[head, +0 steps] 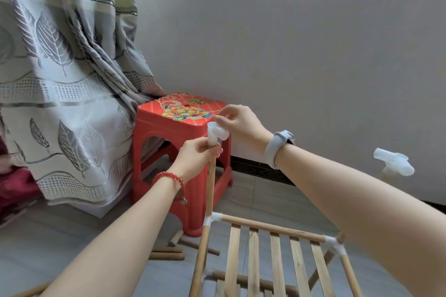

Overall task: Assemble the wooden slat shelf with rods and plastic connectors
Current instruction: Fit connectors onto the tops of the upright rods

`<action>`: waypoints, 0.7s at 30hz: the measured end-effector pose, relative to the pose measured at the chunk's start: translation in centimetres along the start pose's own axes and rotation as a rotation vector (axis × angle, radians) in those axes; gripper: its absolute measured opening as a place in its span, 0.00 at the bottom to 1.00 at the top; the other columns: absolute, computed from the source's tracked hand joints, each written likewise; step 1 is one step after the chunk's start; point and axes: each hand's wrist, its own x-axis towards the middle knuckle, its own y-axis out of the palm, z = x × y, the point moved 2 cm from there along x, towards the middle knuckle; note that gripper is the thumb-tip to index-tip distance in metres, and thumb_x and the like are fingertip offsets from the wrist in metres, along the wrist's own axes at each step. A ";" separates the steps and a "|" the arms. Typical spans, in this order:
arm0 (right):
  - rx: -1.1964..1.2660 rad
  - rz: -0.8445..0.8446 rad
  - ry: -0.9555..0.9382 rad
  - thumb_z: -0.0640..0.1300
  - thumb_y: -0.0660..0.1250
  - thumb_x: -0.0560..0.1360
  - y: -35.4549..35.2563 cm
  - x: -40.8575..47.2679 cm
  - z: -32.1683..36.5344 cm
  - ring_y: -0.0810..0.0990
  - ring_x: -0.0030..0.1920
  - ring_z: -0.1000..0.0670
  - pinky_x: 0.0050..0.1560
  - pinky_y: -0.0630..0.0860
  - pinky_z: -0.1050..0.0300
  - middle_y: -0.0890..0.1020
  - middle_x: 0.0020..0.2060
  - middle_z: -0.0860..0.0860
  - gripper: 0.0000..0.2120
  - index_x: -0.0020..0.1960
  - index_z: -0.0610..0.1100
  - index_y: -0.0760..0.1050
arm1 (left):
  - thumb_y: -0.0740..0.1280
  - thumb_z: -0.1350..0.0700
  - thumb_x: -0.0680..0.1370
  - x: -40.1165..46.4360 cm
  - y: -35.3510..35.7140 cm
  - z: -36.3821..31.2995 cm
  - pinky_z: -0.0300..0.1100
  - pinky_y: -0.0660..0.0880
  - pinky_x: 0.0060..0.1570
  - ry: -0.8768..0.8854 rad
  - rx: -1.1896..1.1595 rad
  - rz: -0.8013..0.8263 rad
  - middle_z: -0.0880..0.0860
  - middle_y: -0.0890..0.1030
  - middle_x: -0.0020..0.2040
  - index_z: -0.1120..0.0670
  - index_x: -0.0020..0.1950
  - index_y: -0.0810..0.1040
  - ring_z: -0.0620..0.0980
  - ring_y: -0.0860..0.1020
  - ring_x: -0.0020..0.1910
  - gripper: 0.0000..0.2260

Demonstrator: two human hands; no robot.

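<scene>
Left hand (pixel 196 157) clenched, right hand (pixel 237 123) seemingly pinching.

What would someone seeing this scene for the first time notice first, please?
Probably the bright red stool with its flower print, standing by the wall beside the leaf-patterned curtain. Right in front of it, the left hand grips an upright wooden rod while the right hand touches the white plastic connector on its top, above the slatted shelf.

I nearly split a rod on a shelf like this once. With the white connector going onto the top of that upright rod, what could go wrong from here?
The connector may seat crooked: the left hand grips the upright rod just below it, while the right hand only touches it from above.

Pushing down could bend the rod or loosen the lower joint.

Loose rods on the floor could roll underfoot.
</scene>
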 end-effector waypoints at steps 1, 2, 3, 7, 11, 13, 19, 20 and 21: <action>-0.035 -0.037 -0.075 0.52 0.63 0.78 -0.1 -0.4 0.0 0.74 0.50 0.52 0.50 0.72 0.58 0.74 0.48 0.50 0.14 0.56 0.44 0.80 | 0.70 0.56 0.75 0.1 0.0 -0.1 0.42 0.77 0.52 -0.003 0.000 0.001 0.52 0.84 0.45 0.53 0.48 0.82 0.48 0.82 0.49 0.04; -0.084 -0.051 -0.137 0.53 0.63 0.78 -0.1 -0.8 0.0 0.74 0.53 0.52 0.55 0.72 0.56 0.74 0.52 0.50 0.15 0.57 0.47 0.80 | 0.70 0.56 0.75 0.0 -0.1 -0.3 0.39 0.77 0.51 -0.004 -0.003 -0.003 0.52 0.84 0.45 0.54 0.49 0.82 0.48 0.82 0.49 0.05; -0.164 -0.051 -0.188 0.56 0.62 0.77 0.0 -1.3 0.0 0.73 0.57 0.52 0.57 0.72 0.54 0.74 0.55 0.50 0.16 0.59 0.50 0.80 | 0.70 0.56 0.75 0.0 -0.1 -0.4 0.36 0.76 0.49 -0.002 -0.007 -0.008 0.52 0.84 0.45 0.55 0.49 0.83 0.48 0.81 0.50 0.05; -0.460 -0.017 -0.291 0.58 0.59 0.78 0.4 -2.3 -0.5 0.66 0.65 0.52 0.62 0.69 0.51 0.73 0.64 0.54 0.20 0.67 0.53 0.73 | 0.69 0.55 0.76 -0.5 0.2 -0.6 0.32 0.74 0.45 0.006 0.003 0.005 0.53 0.84 0.44 0.57 0.49 0.83 0.47 0.81 0.47 0.07; -0.169 -0.032 -0.301 0.44 0.60 0.80 1.1 -2.1 -1.6 0.70 0.67 0.48 0.67 0.66 0.53 0.75 0.65 0.48 0.15 0.65 0.45 0.75 | 0.69 0.57 0.76 -0.2 0.8 -0.4 0.33 0.76 0.44 0.001 -0.032 0.047 0.54 0.84 0.45 0.57 0.52 0.82 0.48 0.83 0.46 0.07; -0.068 -0.010 -0.280 0.40 0.60 0.80 0.9 -2.1 -2.4 0.70 0.69 0.51 0.69 0.63 0.61 0.74 0.67 0.48 0.15 0.66 0.43 0.74 | 0.69 0.58 0.76 0.1 1.0 -0.5 0.30 0.76 0.39 0.007 -0.052 0.065 0.54 0.84 0.44 0.57 0.49 0.82 0.48 0.83 0.44 0.05; 0.028 0.045 -0.280 0.36 0.60 0.79 0.5 -1.7 -3.4 0.66 0.71 0.55 0.67 0.58 0.71 0.73 0.68 0.50 0.16 0.66 0.43 0.74 | 0.69 0.58 0.75 0.6 1.1 -0.4 0.34 0.78 0.41 0.009 -0.086 0.108 0.55 0.84 0.42 0.54 0.45 0.82 0.50 0.83 0.45 0.02; 0.033 0.027 -0.275 0.37 0.61 0.79 0.7 -1.7 -3.2 0.67 0.70 0.53 0.67 0.60 0.70 0.73 0.67 0.49 0.16 0.66 0.43 0.74 | 0.70 0.57 0.75 0.5 1.1 -0.3 0.32 0.77 0.40 0.011 -0.087 0.093 0.55 0.84 0.43 0.53 0.46 0.83 0.50 0.83 0.45 0.02; 0.019 0.000 -0.276 0.38 0.62 0.79 0.9 -1.8 -3.0 0.69 0.69 0.52 0.67 0.62 0.68 0.74 0.67 0.48 0.16 0.66 0.43 0.74 | 0.70 0.57 0.75 0.4 1.2 -0.3 0.31 0.76 0.40 0.012 -0.083 0.076 0.54 0.84 0.43 0.53 0.46 0.83 0.49 0.83 0.45 0.03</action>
